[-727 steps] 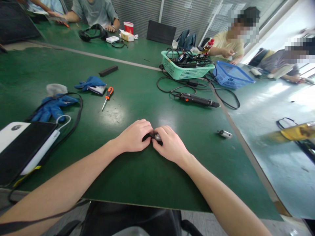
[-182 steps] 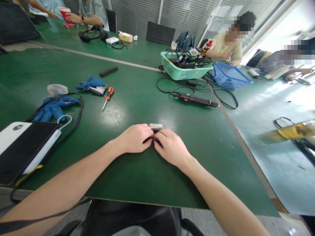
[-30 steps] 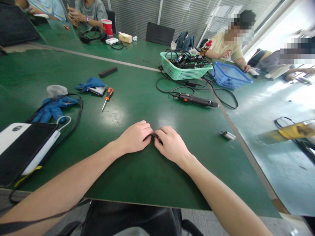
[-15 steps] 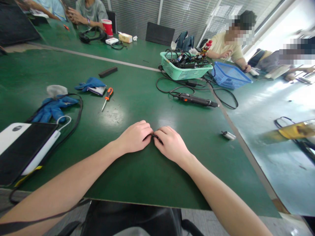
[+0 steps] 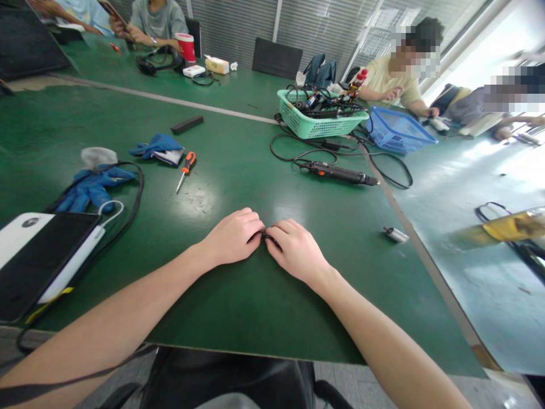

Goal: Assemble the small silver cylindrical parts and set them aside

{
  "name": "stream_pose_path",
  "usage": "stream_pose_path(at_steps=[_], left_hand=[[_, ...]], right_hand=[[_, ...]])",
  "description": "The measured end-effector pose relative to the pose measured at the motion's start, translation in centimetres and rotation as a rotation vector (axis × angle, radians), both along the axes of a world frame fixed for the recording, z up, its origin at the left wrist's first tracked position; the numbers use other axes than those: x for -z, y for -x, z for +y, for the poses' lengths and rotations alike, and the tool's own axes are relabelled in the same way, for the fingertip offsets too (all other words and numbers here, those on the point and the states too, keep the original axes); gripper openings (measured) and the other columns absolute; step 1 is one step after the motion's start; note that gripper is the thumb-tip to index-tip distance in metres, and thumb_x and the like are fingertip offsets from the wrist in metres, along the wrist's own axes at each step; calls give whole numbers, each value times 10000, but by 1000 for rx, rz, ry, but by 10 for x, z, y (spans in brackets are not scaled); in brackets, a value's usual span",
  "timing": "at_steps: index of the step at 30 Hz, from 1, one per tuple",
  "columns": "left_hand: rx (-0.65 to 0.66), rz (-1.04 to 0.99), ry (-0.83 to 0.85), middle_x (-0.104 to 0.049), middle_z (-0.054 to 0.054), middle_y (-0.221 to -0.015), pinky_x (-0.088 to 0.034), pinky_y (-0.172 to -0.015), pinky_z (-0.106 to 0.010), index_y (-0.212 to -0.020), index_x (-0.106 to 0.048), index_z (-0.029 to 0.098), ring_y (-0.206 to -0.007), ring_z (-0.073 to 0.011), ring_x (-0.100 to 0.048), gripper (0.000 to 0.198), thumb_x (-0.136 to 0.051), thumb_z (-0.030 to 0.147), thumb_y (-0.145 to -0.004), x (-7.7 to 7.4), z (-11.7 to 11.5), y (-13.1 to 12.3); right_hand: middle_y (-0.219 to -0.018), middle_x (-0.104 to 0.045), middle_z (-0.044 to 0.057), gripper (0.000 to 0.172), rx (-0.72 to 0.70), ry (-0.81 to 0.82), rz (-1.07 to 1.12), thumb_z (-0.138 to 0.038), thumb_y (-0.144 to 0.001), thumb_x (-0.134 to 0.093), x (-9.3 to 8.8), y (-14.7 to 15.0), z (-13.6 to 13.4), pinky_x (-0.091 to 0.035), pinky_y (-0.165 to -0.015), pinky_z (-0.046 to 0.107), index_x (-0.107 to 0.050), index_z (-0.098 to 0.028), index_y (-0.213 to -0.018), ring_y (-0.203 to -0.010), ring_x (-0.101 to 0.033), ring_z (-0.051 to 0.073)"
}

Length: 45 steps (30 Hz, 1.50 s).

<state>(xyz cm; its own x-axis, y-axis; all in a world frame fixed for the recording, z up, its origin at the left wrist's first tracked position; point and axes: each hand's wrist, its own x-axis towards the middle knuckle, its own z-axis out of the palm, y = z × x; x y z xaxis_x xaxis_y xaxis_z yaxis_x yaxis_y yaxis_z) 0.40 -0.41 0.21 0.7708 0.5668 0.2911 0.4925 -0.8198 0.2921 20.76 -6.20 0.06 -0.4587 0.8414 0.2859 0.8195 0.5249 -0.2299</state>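
Both my hands rest close together on the green table (image 5: pixel 255 307), near its front edge. Between their fingertips is a small black piece (image 5: pixel 266 235), mostly covered by the fingers, so its kind does not show. My left hand (image 5: pixel 235 237) is closed on its left end, with the fingers curled down. My right hand (image 5: pixel 296 250) pinches the other end between thumb and fingers. Ahead to the left lies a screwdriver (image 5: pixel 186 170) with an orange and black handle. A small silver motor-like cylinder (image 5: pixel 395 234) lies to the right.
A black electric screwdriver (image 5: pixel 340 173) with its cable lies ahead, before a green basket (image 5: pixel 323 126) of cables and tools and a blue basket (image 5: pixel 400 133). Blue gloves (image 5: pixel 91 187) and a white-and-black device (image 5: pixel 51 250) are at left. Other people sit around the table.
My hands stay almost still around the small black piece. At the far left, a person has raised a flat object in their hands.
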Motion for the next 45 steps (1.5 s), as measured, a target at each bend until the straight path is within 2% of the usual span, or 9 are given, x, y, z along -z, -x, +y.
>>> stream_pose_path(at_steps=[18,23,26,30,32,36,39,45], left_hand=[[5,16,-4,-612,-64,-866,-484,-821,-358,-911,-673,162,-891,-222,-552,172,-505,168,-947,0,0,0],[4,15,-5,-626,-69,-887,-490,-821,-355,-939,-687,160,-896,-219,-557,181,-506,168,-950,0,0,1],[6,7,-1,-636,-73,-902,-494,-848,-358,-951,-695,158,-910,-218,-563,187,-508,162,-953,0,0,1],[2,7,9,-646,-73,-902,-498,-861,-365,-952,-705,157,-913,-218,-567,199,-506,156,-954,0,0,2],[-1,5,9,-651,-74,-903,-499,-859,-365,-947,-708,159,-910,-218,-568,203,-504,154,-953,-1,-1,3],[0,6,13,-656,-73,-906,-501,-843,-357,-947,-710,160,-909,-216,-571,201,-509,152,-948,-1,-1,3],[1,10,13,-656,-74,-912,-500,-845,-357,-955,-710,154,-916,-216,-571,197,-513,152,-948,0,-1,4],[7,-3,15,-657,-73,-917,-501,-854,-358,-953,-707,164,-923,-216,-573,194,-514,154,-948,1,0,4]], right_hand=[[-905,-647,80,154,7,8,27,-205,-989,-504,0,-1,2,-499,-859,368,-647,-189,-933,-889,-577,236],[-873,-626,64,120,30,8,25,-172,-934,-530,-1,-11,10,-482,-860,352,-644,-203,-909,-884,-574,231],[-860,-629,63,122,92,-6,20,-162,-897,-539,-1,-34,24,-474,-839,341,-655,-198,-915,-869,-581,230],[-882,-670,79,153,229,-10,-62,-200,-874,-551,1,-96,44,-470,-839,347,-692,-194,-933,-895,-605,247],[-903,-697,90,197,337,15,-135,-236,-867,-558,2,-135,49,-470,-843,356,-720,-188,-970,-911,-622,260],[-968,-752,120,302,681,51,-227,-240,-869,-510,6,-199,47,-470,-853,370,-757,-164,-1026,-910,-666,272],[-984,-765,122,323,812,102,-228,-273,-859,-521,8,-219,43,-477,-844,371,-774,-171,-1030,-904,-680,277],[-980,-761,142,346,857,115,-210,-305,-840,-531,12,-224,44,-490,-846,390,-778,-160,-1034,-920,-682,294]])
